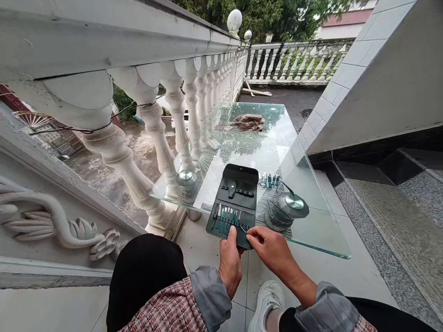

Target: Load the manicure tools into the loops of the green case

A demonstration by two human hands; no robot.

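Observation:
A black manicure case (pixel 238 203) lies unfolded at the near edge of the glass table, its lower end reaching past the edge. Several slim metal tools (pixel 226 217) stand side by side in the loops of its lower half. The upper half has a dark pouch (pixel 232 189) and several loops. My left hand (pixel 231 260) grips the case's bottom edge, thumb on top. At the lower right corner, my right hand (pixel 268 244) pinches the end of a small metal tool (pixel 244 228) partly in the loops; its kind is too small to tell. Several nail clippers (pixel 272 180) lie right of the case.
The glass table (pixel 308 221) rests on round metal-capped supports (pixel 294 201). A crumpled brown cloth (pixel 249 122) and a small packet (pixel 214 144) lie farther back. A white balustrade (pixel 119 147) runs along the left; stone steps (pixel 380 193) rise at the right.

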